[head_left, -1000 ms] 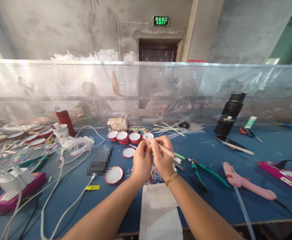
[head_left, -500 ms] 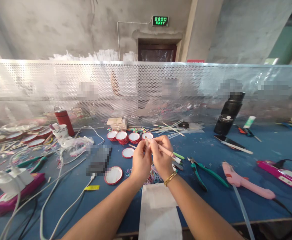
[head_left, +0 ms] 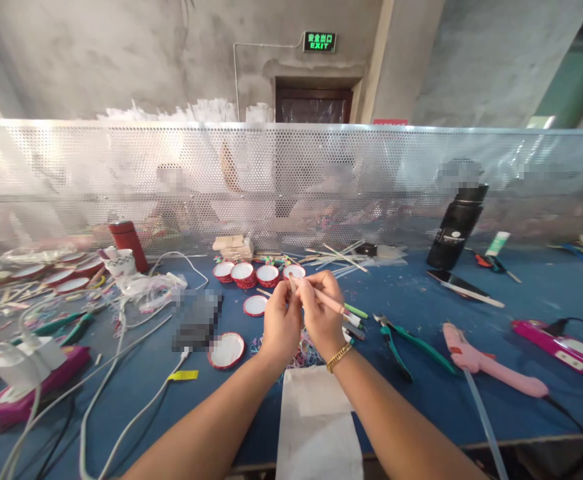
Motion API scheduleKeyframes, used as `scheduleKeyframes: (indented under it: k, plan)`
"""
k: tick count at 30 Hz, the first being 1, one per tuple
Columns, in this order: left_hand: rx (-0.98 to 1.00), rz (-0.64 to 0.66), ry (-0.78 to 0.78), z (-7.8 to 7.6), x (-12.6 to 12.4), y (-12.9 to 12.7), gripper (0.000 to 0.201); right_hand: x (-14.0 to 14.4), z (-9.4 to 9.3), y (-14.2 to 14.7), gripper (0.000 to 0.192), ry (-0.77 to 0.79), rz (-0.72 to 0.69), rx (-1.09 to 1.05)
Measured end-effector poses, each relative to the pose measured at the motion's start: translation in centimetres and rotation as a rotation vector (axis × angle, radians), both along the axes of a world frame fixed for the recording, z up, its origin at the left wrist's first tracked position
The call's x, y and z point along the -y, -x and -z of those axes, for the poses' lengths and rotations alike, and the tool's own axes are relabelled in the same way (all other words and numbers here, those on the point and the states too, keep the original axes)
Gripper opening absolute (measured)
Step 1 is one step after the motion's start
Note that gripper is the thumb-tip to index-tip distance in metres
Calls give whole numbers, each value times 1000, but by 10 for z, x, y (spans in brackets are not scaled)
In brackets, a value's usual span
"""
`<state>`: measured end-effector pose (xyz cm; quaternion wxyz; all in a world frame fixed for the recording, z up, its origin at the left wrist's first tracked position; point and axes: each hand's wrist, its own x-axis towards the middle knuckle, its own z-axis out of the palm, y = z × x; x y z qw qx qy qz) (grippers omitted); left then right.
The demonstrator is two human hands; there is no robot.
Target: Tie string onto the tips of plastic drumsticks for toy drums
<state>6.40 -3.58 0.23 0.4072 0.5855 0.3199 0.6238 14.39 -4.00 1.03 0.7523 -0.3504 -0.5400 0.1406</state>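
My right hand (head_left: 325,308) is closed around a pale pink marker (head_left: 332,303), its back end sticking out to the right. Against it, my left hand (head_left: 282,320) pinches a small, flat, light-brown piece (head_left: 292,275), mostly hidden by the fingers. The marker's tip meets my left fingertips, but whether it touches the piece I cannot tell. Just beyond the hands sit several round red-rimmed white discs, some in stacks (head_left: 268,275). Under the wrists lies a tangle of coloured threads (head_left: 307,352). More markers (head_left: 355,320) lie right of my right hand.
Green-handled pliers (head_left: 421,343) and a pink glue gun (head_left: 491,370) lie right. Left are a phone (head_left: 198,323) on a white cable, a magenta power strip (head_left: 76,363) and a red flask (head_left: 128,245). A black bottle (head_left: 456,230) stands before the perforated metal screen (head_left: 281,167).
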Motion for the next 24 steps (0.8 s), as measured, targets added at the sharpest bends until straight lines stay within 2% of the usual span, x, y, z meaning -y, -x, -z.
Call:
scheduleKeyframes:
  k: [7,16,24]
  plan:
    - [-13,-16,-14,-2,1,0,29,0,0,0,23,0,22,24]
    - [-2,1,8,0,-1,0,33,0,0,0,23,34,-15,-36]
    - [-17,-6,-11,-1,0,1,29,0,-1,0,23,16,1,-14]
